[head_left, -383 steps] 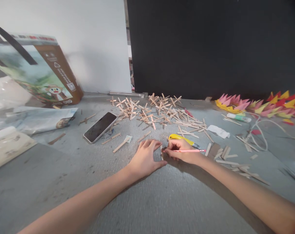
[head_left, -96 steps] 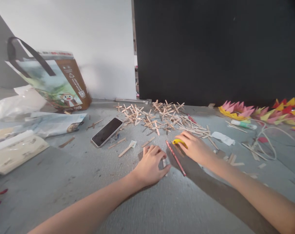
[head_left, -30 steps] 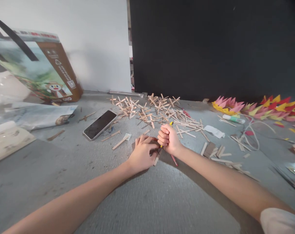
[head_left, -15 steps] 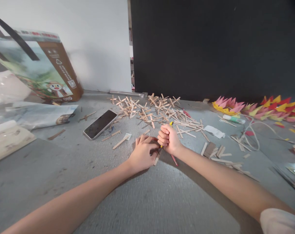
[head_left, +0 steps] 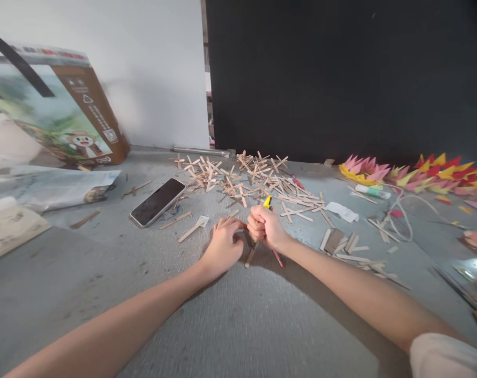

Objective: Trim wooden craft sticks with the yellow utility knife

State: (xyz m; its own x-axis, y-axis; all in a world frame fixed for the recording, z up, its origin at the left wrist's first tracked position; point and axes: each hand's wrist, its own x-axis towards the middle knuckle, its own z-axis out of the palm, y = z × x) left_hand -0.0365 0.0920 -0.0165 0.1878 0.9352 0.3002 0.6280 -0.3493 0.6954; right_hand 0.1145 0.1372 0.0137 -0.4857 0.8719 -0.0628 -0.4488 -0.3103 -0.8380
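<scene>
Closed in a fist, my right hand (head_left: 266, 227) grips a yellow-and-black utility knife (head_left: 267, 201) upright, its yellow end poking out above the fist. Below it a wooden craft stick (head_left: 250, 257) lies on the grey table, pointing toward me. My left hand (head_left: 224, 244) rests just left of it with bent fingers, the fingertips holding the far part of the stick against the table. The exact contact and the knife's lower tip are hidden by the right fist. A thin red pencil (head_left: 278, 259) lies partly under my right wrist.
A heap of crossed craft sticks (head_left: 238, 178) lies behind my hands, with loose sticks (head_left: 352, 247) at right. A phone (head_left: 157, 202), a printed bag (head_left: 76, 115), white paper (head_left: 341, 211), a glue stick (head_left: 372, 191), a white cable (head_left: 407, 231) and folded paper pieces (head_left: 366, 170) surround them.
My right fist and the knife have lowered slightly and tilted. My left thumb has drawn back from the near end of the craft stick. The view has shifted a little.
</scene>
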